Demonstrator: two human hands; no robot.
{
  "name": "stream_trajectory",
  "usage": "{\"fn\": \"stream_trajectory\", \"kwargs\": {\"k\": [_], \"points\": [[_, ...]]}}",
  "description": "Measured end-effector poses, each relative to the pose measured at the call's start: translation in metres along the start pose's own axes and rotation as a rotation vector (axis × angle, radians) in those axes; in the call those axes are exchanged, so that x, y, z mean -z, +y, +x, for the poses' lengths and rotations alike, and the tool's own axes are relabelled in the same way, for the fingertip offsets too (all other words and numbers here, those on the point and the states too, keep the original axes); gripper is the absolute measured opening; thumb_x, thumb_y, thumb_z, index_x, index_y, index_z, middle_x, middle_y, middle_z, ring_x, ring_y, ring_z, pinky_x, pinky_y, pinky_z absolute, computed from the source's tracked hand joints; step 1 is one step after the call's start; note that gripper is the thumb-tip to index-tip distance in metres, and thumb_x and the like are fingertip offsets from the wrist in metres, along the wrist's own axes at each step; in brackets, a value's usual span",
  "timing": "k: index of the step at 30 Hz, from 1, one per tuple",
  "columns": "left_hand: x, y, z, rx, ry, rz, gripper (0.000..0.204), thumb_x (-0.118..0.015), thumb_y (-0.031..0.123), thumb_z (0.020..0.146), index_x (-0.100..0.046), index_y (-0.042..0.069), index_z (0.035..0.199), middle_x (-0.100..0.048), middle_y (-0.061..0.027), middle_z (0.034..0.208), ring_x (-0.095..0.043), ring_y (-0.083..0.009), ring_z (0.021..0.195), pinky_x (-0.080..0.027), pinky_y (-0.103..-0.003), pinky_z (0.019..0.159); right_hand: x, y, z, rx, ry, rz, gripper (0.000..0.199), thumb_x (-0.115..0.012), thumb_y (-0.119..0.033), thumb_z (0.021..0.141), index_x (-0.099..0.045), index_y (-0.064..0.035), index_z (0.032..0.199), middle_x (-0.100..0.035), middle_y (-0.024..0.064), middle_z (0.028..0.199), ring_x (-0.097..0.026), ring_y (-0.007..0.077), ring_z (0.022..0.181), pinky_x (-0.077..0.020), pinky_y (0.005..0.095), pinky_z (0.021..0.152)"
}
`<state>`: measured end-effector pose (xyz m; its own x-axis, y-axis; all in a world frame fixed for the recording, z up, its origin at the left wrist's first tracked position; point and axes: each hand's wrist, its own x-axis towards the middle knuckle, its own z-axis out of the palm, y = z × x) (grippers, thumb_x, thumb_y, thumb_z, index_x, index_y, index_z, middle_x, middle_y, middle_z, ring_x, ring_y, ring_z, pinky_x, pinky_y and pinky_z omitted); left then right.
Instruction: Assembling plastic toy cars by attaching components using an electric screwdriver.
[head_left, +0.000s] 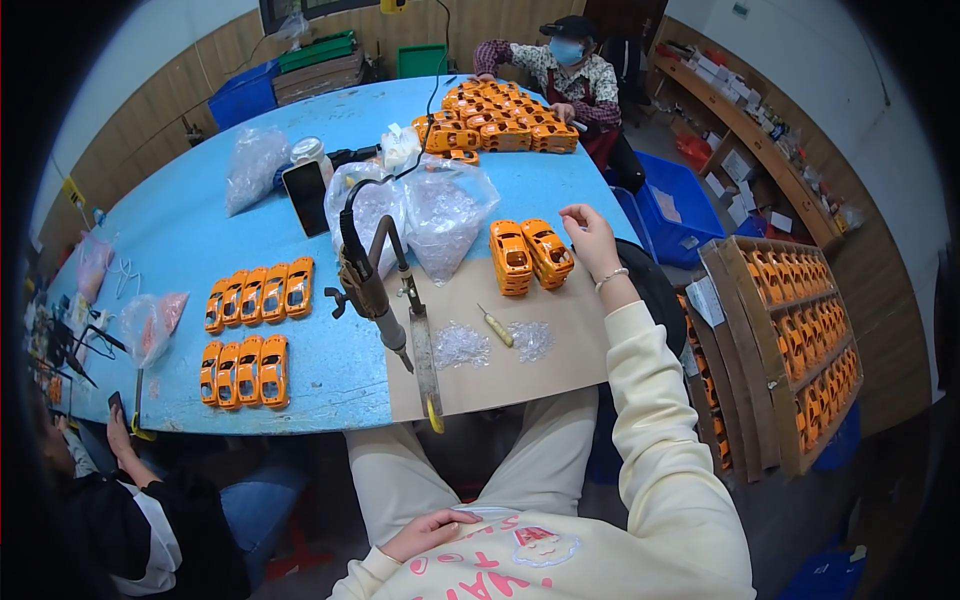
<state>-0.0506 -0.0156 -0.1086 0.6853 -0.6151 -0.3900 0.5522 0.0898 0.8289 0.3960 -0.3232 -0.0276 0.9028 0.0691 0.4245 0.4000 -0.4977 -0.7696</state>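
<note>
Left hand [428,532] rested loosely curled in lap, empty | right hand [590,235] open, holding nothing — beside stacked orange toy car shells [530,255] | risk: a nudge could topple them.

My right hand [590,235] reaches far out, fingers loosely bent. My left hand [430,532] rests against my tummy.

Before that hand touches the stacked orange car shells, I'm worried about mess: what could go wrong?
The right hand hovers beside the stacked orange car shells; a nudge might topple them. The small clear parts lie loose on the cardboard sheet and could scatter. The hanging power screwdriver could be bumped.
</note>
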Motion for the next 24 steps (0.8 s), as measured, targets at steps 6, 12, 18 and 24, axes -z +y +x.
{"fn": "stream_trajectory", "kwargs": {"k": [6, 12, 18, 24], "points": [[-0.001, 0.001, 0.0, 0.006, 0.011, -0.01, 0.029, -0.046, 0.013, 0.103, -0.056, -0.001, 0.127, -0.055, -0.0107, 0.134, -0.047, -0.0194, 0.13, -0.034, -0.032, 0.11, -0.001, 0.01, 0.002, -0.053, -0.02, -0.004, 0.016, -0.061, -0.014, 0.089, -0.067, -0.0029, 0.099, -0.068, 0.0105, 0.098, -0.065, 0.0201, 0.09, -0.0517, 0.0316, 0.082], [0.0, 0.001, 0.0, 0.011, 0.007, -0.024, 0.032, -0.047, 0.016, 0.103, -0.056, 0.001, 0.13, -0.055, -0.0077, 0.133, -0.048, -0.0154, 0.126, -0.034, -0.029, 0.108, 0.0, 0.035, 0.011, -0.085, -0.011, -0.14, 0.021, -0.063, -0.017, 0.087, -0.065, -0.0035, 0.103, -0.066, 0.0122, 0.104, -0.063, 0.0239, 0.098, -0.0505, 0.0341, 0.086], [-0.005, 0.01, 0.001, 0.048, 0.031, -0.031, 0.029, -0.045, 0.012, 0.103, -0.056, 0.0, 0.127, -0.055, -0.0108, 0.134, -0.047, -0.019, 0.129, -0.035, -0.031, 0.109, 0.007, 0.063, 0.031, -0.131, -0.041, -0.365, 0.031, -0.065, -0.021, 0.085, -0.062, -0.0038, 0.111, -0.061, 0.0154, 0.116, -0.058, 0.0307, 0.109, -0.0468, 0.0382, 0.095], [-0.006, 0.018, 0.004, 0.11, 0.07, -0.043, 0.03, -0.046, 0.012, 0.103, -0.056, -0.001, 0.128, -0.055, -0.0107, 0.134, -0.048, -0.0184, 0.128, -0.036, -0.03, 0.108, 0.006, 0.08, 0.056, -0.221, 0.033, -0.495, 0.036, -0.066, -0.023, 0.084, -0.06, -0.0047, 0.114, -0.058, 0.0172, 0.122, -0.058, 0.0341, 0.11, -0.046, 0.0398, 0.097]]}}
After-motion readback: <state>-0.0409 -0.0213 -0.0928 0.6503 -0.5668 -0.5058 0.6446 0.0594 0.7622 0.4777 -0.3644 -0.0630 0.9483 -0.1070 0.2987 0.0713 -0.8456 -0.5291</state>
